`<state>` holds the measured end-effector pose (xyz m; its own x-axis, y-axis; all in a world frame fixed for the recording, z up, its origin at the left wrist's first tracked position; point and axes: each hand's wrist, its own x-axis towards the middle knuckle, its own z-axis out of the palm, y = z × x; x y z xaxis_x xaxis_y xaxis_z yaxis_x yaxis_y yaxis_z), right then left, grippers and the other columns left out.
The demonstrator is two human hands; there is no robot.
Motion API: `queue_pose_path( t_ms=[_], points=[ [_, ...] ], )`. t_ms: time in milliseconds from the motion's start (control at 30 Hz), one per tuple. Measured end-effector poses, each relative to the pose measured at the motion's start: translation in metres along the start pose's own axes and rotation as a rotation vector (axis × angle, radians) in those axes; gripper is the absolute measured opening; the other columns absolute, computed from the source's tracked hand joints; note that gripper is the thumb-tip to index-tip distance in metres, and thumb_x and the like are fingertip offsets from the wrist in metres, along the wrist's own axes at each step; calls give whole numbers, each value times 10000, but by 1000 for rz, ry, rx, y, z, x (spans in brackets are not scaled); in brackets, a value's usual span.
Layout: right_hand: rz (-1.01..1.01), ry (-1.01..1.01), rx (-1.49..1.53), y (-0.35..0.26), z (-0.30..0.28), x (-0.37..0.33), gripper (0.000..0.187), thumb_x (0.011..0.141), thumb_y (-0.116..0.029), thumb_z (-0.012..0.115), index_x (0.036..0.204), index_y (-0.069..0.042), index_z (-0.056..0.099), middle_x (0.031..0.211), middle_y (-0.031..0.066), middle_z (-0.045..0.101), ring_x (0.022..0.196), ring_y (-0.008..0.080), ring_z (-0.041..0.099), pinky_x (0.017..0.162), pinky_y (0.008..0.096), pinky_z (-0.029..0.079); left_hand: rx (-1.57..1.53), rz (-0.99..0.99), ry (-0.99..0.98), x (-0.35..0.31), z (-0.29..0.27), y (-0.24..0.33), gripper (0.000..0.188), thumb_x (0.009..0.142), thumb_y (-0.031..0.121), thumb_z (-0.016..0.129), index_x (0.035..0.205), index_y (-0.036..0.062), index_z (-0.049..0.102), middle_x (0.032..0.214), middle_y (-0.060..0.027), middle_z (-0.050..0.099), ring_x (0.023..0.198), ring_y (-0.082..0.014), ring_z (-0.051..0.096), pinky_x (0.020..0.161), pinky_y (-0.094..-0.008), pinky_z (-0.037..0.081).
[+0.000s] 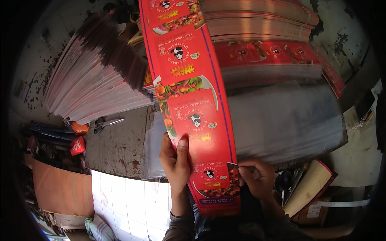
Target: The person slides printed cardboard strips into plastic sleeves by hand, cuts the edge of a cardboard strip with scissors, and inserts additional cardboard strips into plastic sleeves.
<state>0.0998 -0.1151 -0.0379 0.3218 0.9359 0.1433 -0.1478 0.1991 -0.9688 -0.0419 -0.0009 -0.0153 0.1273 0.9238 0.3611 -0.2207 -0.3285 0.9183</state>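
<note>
A long red printed strip [209, 104], perhaps card, stretches from close to my body to the top of the head view. Cartoon animal faces, food pictures and a dashed blue line along one side repeat down it. My left hand [177, 164] grips its left edge, thumb flat on the printed face and fingers behind. Closer to me, my right hand [257, 176] is closed at the opposite edge, its fingertips partly hidden there. Beneath and to the right of the strip lies a stack of clear plastic sheets [281, 120].
Fanned sheets [96, 76] form a tall pile at the left. Behind the plastic are more red printed strips [269, 54] and a high stack [261, 20]. Scissors [105, 124] rest on the worn table [116, 152]. A rolled sheet [307, 188] stands at the lower right.
</note>
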Motion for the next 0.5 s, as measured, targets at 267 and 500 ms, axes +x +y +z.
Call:
queue_pose_path(
  t_ms=[267,500],
  points=[
    [-37,-2,-20,1,0,0,92,817,50,501,893,66,550,688,82,585,530,59,523,455,185,411,-44,-1,33,-1,3,-3,269,871,101,494,1088,-53,453,924,-44,557,735,-31,457,643,-147,345],
    [-68,24,-81,3,2,-2,89,814,56,499,886,63,550,633,61,569,512,51,512,440,185,394,-42,-79,18,-4,0,0,262,885,115,469,1088,-49,455,934,-45,552,760,-39,459,663,-154,342]
  ],
)
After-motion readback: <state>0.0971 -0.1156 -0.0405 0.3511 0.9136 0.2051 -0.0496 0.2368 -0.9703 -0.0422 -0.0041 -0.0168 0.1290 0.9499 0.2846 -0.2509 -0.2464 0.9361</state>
